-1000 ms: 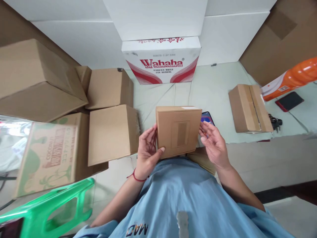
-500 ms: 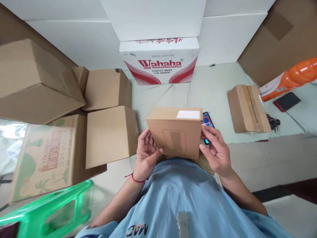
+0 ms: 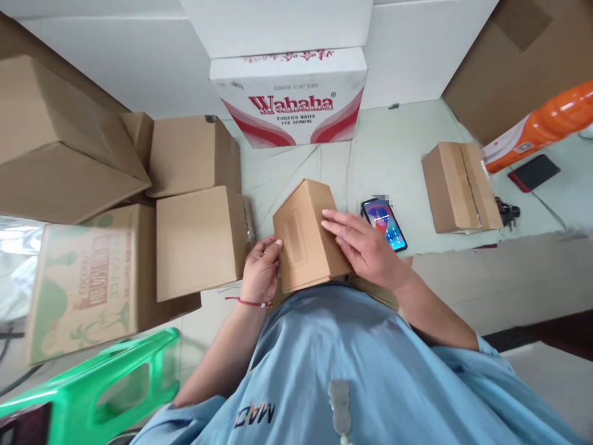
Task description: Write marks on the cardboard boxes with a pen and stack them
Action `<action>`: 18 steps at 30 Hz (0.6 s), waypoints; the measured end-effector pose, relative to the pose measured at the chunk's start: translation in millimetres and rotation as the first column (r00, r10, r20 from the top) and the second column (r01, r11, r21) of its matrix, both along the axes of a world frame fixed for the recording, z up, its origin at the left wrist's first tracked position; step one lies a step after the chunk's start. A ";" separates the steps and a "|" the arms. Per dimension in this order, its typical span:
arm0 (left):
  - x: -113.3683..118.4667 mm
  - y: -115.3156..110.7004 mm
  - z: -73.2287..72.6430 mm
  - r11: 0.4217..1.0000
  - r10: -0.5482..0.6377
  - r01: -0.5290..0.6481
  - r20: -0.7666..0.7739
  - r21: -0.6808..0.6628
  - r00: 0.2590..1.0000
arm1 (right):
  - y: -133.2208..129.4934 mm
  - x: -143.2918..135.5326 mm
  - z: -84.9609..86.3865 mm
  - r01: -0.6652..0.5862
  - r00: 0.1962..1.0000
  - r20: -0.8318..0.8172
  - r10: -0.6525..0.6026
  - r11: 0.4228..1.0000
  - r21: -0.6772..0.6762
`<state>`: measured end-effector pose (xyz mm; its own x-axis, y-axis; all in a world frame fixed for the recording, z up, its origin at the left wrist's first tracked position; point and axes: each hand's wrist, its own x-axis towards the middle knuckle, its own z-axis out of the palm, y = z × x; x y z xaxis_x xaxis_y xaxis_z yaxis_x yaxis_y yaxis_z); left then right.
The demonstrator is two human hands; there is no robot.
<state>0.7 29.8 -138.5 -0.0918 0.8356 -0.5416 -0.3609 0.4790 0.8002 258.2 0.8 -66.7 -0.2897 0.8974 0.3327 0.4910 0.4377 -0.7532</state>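
Note:
A small brown cardboard box [image 3: 296, 238] is held tilted and turned in front of my body, at the table's near edge. Its large face, with a printed rectangular panel, points to the left. My left hand [image 3: 262, 269] pinches the left edge of this box between thumb and fingers. On the opposite side, my right hand [image 3: 365, 247] lays its outstretched fingers against the narrow side face; its thumb is hidden. A phone [image 3: 384, 224] with a lit screen lies on the table just beyond my right hand.
Several brown cartons [image 3: 199, 238] are stacked at the left, above a green plastic stool [image 3: 111, 389]. A white Wahaha carton [image 3: 291, 102] stands at the back. To the right are a taped box [image 3: 458, 188], an orange bottle [image 3: 546, 127], a dark red-edged device [image 3: 535, 173] and keys [image 3: 507, 213].
The box has turned so its printed face swings left and its side faces right. My right hand has moved left onto that side, uncovering the phone.

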 end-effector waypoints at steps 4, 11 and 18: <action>-2.4 1.3 2.1 0.998 -0.034 0.033 -0.021 -0.047 0.999 | 30.2 11.2 4.2 0.024 0.998 0.050 -0.023 0.999 -0.028; -3.8 2.3 14.4 0.997 -0.059 0.059 -0.005 -0.040 0.998 | 56.1 29.2 12.7 0.066 0.997 0.059 -0.058 0.988 -0.141; 0.0 -6.2 50.9 0.986 -0.050 0.055 -0.034 0.158 0.998 | 77.1 36.4 0.4 0.235 0.968 0.149 -0.201 0.934 -0.268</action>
